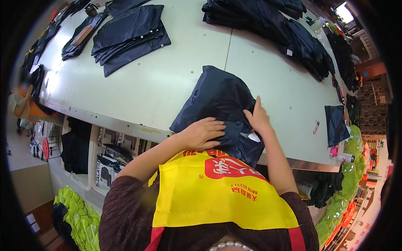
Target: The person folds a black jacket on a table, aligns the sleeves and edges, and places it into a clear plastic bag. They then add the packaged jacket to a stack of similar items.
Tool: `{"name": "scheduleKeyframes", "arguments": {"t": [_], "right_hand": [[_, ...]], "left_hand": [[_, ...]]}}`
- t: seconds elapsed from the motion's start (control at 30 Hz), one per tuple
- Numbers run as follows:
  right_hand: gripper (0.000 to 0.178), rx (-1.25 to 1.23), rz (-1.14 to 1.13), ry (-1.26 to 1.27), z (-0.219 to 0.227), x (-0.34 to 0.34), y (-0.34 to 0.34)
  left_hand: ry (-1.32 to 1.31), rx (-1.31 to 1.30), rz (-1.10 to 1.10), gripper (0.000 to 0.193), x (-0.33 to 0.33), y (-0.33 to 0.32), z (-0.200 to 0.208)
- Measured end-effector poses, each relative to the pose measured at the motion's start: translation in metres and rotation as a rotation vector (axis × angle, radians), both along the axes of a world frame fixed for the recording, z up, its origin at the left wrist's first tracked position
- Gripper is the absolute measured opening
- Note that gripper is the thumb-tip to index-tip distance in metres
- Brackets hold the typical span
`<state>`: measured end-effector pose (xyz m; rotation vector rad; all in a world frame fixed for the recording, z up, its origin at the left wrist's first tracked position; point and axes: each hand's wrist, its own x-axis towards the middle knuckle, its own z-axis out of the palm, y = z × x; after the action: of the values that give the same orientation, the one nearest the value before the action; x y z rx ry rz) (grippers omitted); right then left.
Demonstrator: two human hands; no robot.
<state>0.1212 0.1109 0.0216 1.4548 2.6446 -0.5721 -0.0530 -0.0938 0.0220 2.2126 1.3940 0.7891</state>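
A dark navy garment (217, 94), smooth and slightly shiny, lies partly folded on the table in front of me. Small round fasteners show on it, and its near end hangs over the table edge against my yellow apron (209, 196). My left hand (203, 133) rests flat on the near left part of the cloth, fingers stretched out. At the garment's right edge is my right hand (258, 118), with its fingers extended upward and the thumb apart, touching the cloth. A small white patch (253, 137) shows on the fabric beside my right wrist.
Folded dark garments (130, 35) are stacked at the far left, and a longer pile (268, 25) lies at the far right. A small dark folded piece (336, 122) and a marker-like item (316, 127) lie at right. Another person (21, 102) is at the left.
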Motion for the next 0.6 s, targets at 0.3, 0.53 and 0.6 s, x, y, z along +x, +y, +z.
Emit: {"name": "scheduleKeyframes", "arguments": {"t": [0.3,0.53,0.6], "right_hand": [[0.124,-0.384,0.376,-0.031,0.006,-0.104,0.066],[0.098,-0.498,0.420,-0.240,0.003,-0.100,0.060],[0.088,-0.520,0.411,-0.182,-0.002,-0.099,0.058]], "left_hand": [[0.110,-0.047,-0.008,0.057,-0.005,-0.014,0.004],[0.559,0.067,0.149,0.064,-0.019,-0.047,-0.005],[0.554,0.139,0.202,0.063,-0.018,-0.043,-0.018]]}}
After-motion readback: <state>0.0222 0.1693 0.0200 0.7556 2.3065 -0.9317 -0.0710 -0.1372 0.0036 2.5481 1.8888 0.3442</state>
